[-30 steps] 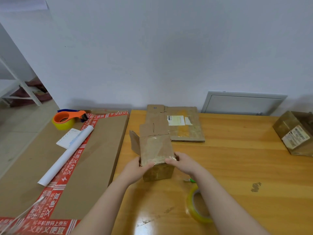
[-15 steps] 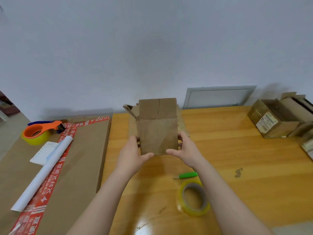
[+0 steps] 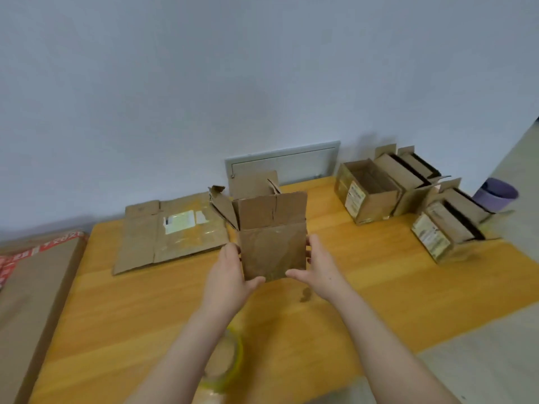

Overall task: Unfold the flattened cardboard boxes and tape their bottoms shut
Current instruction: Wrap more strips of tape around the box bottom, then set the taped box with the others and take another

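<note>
We see two hands and one cardboard box (image 3: 272, 246) between them at the centre of the frame, standing upright in front of a wooden table (image 3: 116, 301). The left hand (image 3: 230, 275) grips the box's left side and the right hand (image 3: 318, 269) its right side. Each thumb is pressed on the near face close to the bottom edge, and the fingers wrap round the side walls out of sight. We cannot tell whether the bottom edge touches the table.

We count four flaps at the top of the box, none folded down. The near one stands straight up with a crack in it, one splays out to the left, and two rise behind.

One flattened box (image 3: 172, 231) lies on the table left of centre, just beside the held box, with a pale label on it. One roll of tape (image 3: 230, 360), yellowish, lies at the lower middle and is partly hidden by the left forearm.

At the right of the frame stands a cluster of erected boxes (image 3: 364, 199) with their tops open. We count at least four, two with labels, but they overlap too much for a sure count. One purple bin (image 3: 495, 193) sits beyond them at the right edge.

One large cardboard sheet (image 3: 38, 281) with red printed tape fills the lower left. One pale wall panel (image 3: 285, 161) shows behind the held box.
</note>
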